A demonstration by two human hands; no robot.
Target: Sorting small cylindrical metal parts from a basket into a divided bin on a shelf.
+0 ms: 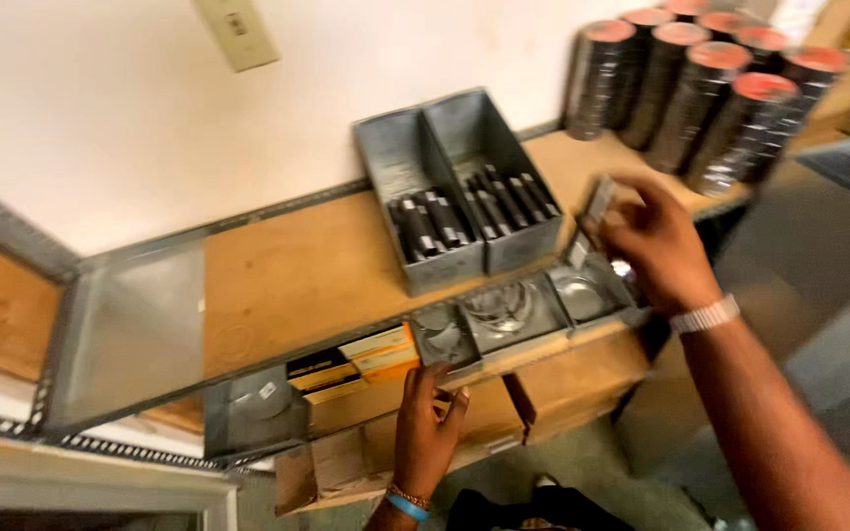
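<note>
Nearest, the left hand (pixel 427 423) grips the near edge of a long grey divided tray (pixel 504 320) with three visible compartments. The right hand (pixel 653 246) pinches one small grey metal piece (pixel 597 202) above the tray's right end. Farther, a two-compartment metal bin (pixel 464 147) of dark bolts sits on the wooden desk (pixel 287 265); about nine black rolls (pixel 700 88) stand far right by a white wall (pixel 100 98).
</note>
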